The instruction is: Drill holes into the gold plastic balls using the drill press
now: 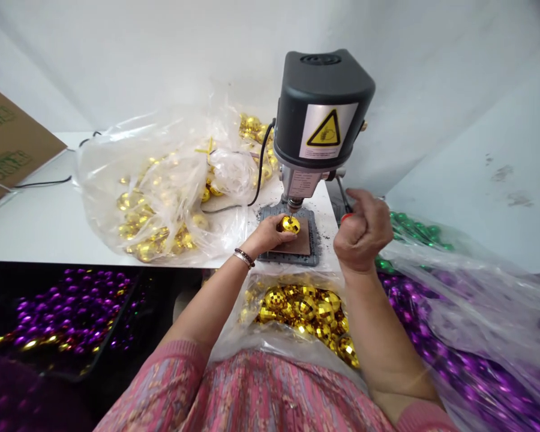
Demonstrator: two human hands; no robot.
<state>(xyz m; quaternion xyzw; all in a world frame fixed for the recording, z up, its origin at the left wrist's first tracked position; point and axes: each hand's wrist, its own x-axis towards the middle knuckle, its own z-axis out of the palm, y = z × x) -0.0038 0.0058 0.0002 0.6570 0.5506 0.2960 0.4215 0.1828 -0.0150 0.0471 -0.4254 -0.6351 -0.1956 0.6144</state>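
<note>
My left hand (273, 233) grips a shiny gold mirror ball (291, 224) between thumb and fingers, on a brown board (299, 240) lying over the grey base of a bench drill press (326, 120). The drill bit points down at the top of the ball; whether it touches or enters it, I cannot tell. To the right, my right hand (364, 228) is closed round the feed lever (343, 195), whose red end (346, 216) shows by the thumb. Dark shavings are scattered about the base.
A clear plastic bag (112, 156) of gold balls stands on the white table (40, 234). Another bag of gold balls (306, 306) is by my lap. Purple balls (72, 312) lie low at left, more purple (468, 372) and green balls (414, 231) at right. A cardboard box (18, 138) stands far left.
</note>
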